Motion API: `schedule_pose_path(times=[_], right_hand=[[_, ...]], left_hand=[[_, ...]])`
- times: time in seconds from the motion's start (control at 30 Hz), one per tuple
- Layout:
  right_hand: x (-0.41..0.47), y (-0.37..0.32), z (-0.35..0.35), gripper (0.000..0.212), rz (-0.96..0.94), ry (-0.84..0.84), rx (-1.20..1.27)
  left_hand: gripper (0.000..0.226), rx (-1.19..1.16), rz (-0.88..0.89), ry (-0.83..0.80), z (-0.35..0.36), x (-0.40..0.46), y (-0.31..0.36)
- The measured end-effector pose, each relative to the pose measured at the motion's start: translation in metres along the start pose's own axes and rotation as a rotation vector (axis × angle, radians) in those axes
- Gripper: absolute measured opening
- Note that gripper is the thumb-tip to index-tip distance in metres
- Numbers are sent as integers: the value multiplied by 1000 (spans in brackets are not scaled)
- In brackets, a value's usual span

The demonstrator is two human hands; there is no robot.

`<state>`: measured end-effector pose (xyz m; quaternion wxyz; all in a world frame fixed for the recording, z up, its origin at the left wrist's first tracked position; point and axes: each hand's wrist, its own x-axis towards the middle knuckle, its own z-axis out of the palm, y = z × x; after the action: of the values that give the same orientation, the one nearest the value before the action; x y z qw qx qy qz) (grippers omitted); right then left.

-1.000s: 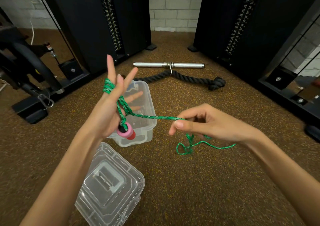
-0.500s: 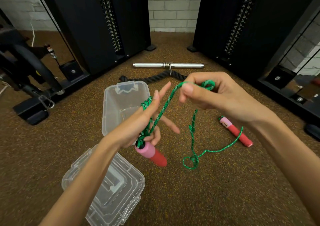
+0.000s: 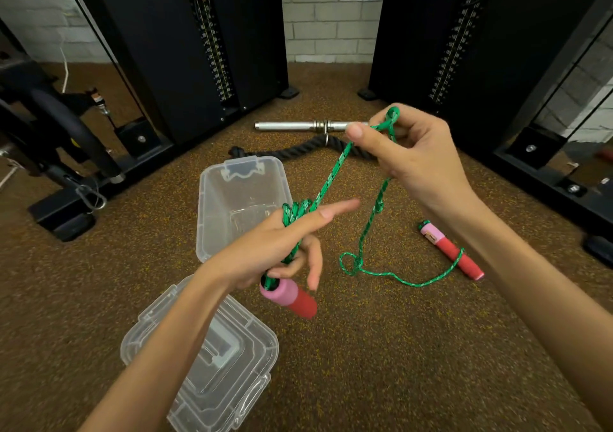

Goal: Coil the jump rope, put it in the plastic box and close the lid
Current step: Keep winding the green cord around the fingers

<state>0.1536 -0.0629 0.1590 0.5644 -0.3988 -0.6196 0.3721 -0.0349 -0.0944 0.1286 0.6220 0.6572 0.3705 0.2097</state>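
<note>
The green jump rope (image 3: 331, 179) is wound in several turns around my left hand (image 3: 282, 246), whose index finger points right. One pink and red handle (image 3: 288, 297) hangs just below that hand. My right hand (image 3: 411, 153) pinches the rope higher up, holding a taut strand above the left hand. From there the rope drops to the floor, loops, and runs to the second handle (image 3: 451, 254) lying on the carpet. The clear plastic box (image 3: 212, 206) stands open behind my left hand. Its clear lid (image 3: 232, 375) lies on the floor under my left forearm.
A silver bar (image 3: 292, 126) and a thick black rope attachment (image 3: 298, 148) lie on the brown floor beyond the box. Black weight-stack towers (image 3: 205, 43) stand at the back left and right. Machine bases (image 3: 63, 212) sit at both sides.
My left hand has dropped from an upright, spread pose to a lower one beside the box. My right hand has risen and carried the rope up and to the right, uncovering the second handle.
</note>
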Motion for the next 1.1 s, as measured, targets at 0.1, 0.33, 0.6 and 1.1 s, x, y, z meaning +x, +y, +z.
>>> schedule_pose_path(times=[0.1, 0.33, 0.6, 1.1], right_hand=[[2, 4, -2, 29, 10, 84, 44], [7, 7, -5, 33, -38, 81, 17], [17, 23, 0, 27, -35, 82, -24], [-20, 99, 17, 54, 72, -237, -130]], left_hand=[[38, 37, -22, 39, -1, -1, -2], [26, 106, -16, 50, 1, -2, -4], [43, -7, 48, -129, -4, -6, -2], [45, -460, 418, -112, -23, -12, 11]])
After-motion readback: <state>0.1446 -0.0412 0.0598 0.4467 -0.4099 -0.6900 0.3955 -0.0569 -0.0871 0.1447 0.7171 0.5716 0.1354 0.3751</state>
